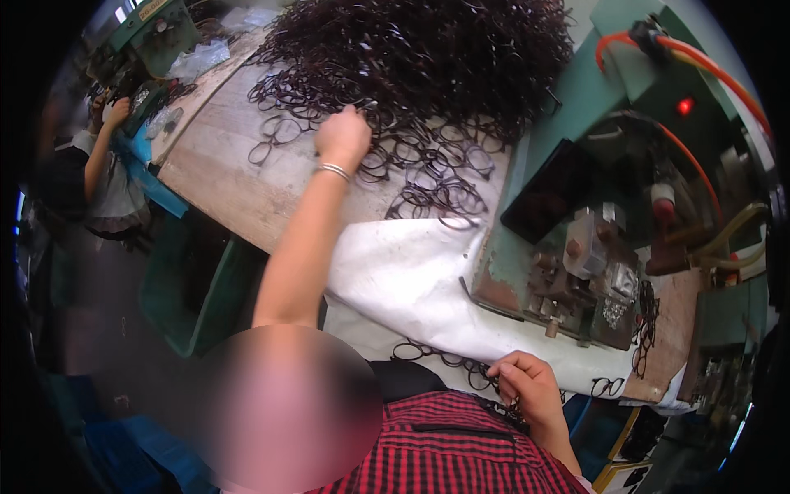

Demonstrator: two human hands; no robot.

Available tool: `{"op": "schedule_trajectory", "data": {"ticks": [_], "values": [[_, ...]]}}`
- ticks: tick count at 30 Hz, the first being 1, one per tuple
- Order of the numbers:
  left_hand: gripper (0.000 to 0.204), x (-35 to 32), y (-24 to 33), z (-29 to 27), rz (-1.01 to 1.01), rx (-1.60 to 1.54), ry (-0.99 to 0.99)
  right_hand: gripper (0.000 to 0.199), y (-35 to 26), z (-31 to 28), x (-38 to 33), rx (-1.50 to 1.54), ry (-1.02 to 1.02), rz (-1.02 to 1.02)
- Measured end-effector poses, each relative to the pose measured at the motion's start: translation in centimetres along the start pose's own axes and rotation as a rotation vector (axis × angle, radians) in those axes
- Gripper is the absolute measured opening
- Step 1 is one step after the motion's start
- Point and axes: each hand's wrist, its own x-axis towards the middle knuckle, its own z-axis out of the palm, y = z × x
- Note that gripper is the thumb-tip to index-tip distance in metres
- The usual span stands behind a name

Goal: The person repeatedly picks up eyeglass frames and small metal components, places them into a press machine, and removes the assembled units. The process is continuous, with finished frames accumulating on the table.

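Reaching over the worktop (226,169), the left hand (343,138) sits at the near edge of a great tangled heap of dark eyeglass frames (420,58). Its fingers (352,113) are bunched and bent down among the outermost rims, with frames just beyond the fingertips and close by on both sides. The hand's own back hides the grip, so whether a frame is pinched there I cannot tell. A bracelet (333,170) circles that wrist.

The right hand (531,389) is low, in front of the red-and-black checked garment (444,440), its fingers curled inward with the thumb close to the forefinger; any hold is equally unclear. A string of loose frames (453,360) lies just left of and below those fingers, along the near edge of a white sheet (403,259), and another pair (607,385) lies to the right of the hand.

To the right stands a green machine (527,272) carrying a metal fixture (586,244), a black slab (550,191), a lit red lamp (685,106) and an orange tube (724,76).

As for writing, a pale label (154,8) with dark characters is stuck on the green equipment (156,41) at upper left. Near it are a clear plastic bag (200,59) and a co-worker's hand (118,113).
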Motion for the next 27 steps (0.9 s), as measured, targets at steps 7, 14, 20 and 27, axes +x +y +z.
{"op": "schedule_trajectory", "data": {"ticks": [7, 14, 20, 27], "values": [[0.035, -3.7, -2.9, -7.0, 0.242, 0.091, 0.207, 0.013, -1.1, 0.0, -1.5, -0.395, 0.304, -0.405], [0.026, -18.7, 7.2, -14.3, 0.297, -1.526, -0.192, 0.014, -2.4, -15.8, -1.0, -0.471, 1.066, -0.857], [0.024, -24.2, 21.4, -14.1, 1.538, -1.074, -0.017, 0.017, -5.2, -17.9, 2.5, -1.376, 1.198, -1.076], [0.030, -25.0, 25.6, -11.0, 1.612, -0.855, 0.058, 0.010, -0.4, -17.6, -1.7, -1.158, 1.337, -0.720]]}}
